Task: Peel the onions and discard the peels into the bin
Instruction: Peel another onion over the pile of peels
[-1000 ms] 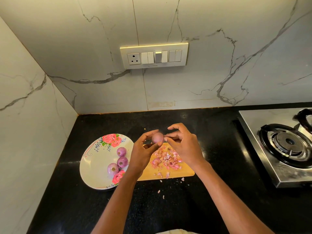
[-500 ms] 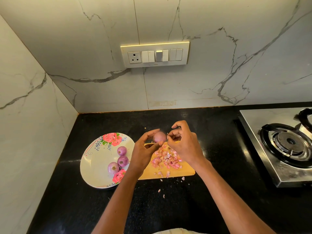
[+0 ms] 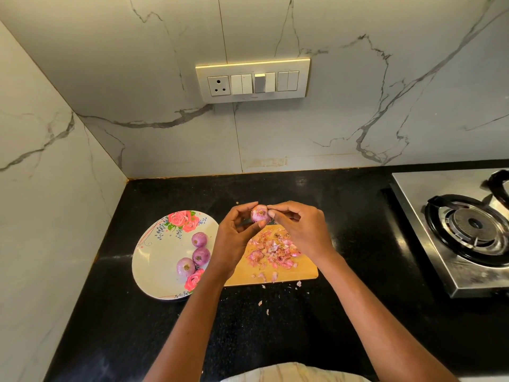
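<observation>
A small pink onion is held above the far edge of a wooden cutting board. My left hand grips it between thumb and fingers. My right hand pinches at the onion's right side with thumb and forefinger. A heap of pink peels lies on the board under my hands. Three peeled onions sit on a floral plate to the left of the board. No bin is in view.
A steel gas stove stands at the right on the black counter. A few peel scraps lie on the counter in front of the board. Marble walls close the back and left; a switch panel is on the back wall.
The onion has been turned in my left hand, its root end now facing me. My right fingers have shifted their pinch on its side. Plate and board are unmoved.
</observation>
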### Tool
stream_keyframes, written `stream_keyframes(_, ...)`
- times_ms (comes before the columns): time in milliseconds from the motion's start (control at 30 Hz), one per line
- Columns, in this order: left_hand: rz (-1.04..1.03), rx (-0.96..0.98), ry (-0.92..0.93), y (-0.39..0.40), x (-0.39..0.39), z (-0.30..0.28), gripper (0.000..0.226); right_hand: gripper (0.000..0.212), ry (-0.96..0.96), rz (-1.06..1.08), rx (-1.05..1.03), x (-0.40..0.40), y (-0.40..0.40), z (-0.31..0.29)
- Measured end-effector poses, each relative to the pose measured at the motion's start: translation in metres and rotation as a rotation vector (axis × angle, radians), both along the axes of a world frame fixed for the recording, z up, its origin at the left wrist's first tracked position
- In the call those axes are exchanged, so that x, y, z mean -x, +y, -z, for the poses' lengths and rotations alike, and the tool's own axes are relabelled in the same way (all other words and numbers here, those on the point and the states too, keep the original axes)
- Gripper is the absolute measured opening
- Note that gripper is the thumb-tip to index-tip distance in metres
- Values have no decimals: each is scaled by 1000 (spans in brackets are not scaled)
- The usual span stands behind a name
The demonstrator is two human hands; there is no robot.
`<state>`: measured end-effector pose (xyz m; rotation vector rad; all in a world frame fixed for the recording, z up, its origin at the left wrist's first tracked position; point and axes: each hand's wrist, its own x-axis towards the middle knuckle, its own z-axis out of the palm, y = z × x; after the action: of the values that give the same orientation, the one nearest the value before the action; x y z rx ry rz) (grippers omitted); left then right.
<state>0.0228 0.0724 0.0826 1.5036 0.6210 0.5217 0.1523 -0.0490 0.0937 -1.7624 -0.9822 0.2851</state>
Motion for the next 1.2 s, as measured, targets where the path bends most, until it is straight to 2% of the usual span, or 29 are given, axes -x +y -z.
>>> stream_keyframes(500, 31, 9, -6, -5, 1, 2, 41, 10, -43, 76, 14, 1, -3, 1)
stream_keyframes(767, 18, 172, -53, -5, 1, -2, 56, 8, 264, 186, -11, -7, -3, 12)
stream_keyframes(867, 21, 179, -55, -3, 3, -2, 54, 14, 251, 172, 137, -15, -7, 25)
stream_keyframes(967, 12, 163, -40, -3, 4, -2, 52, 30, 214, 79, 246, -13, -9, 30)
stream_keyframes(1200, -41, 57, -1, -3, 3, -1, 46, 29, 140, 43, 2, 6, 0, 4)
